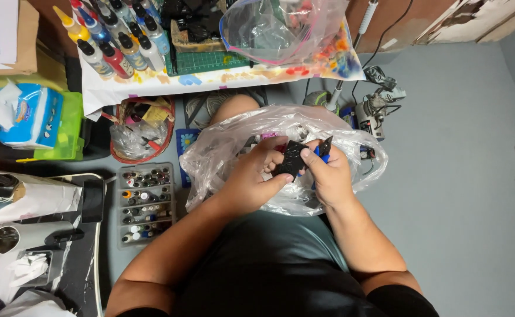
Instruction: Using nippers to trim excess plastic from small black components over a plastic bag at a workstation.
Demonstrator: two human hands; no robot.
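One black plastic piece (291, 159), angular and glossy, pinched between both hands over one clear plastic bag (281, 158) on the lap. Left hand (251, 179) grips its lower edge, fingers curled; right hand (328, 173) grasps its right side together with one blue-handled cutter (323, 149), mostly hidden. One clear tray of small paint pots (146, 202) on the floor; pots too small to count.
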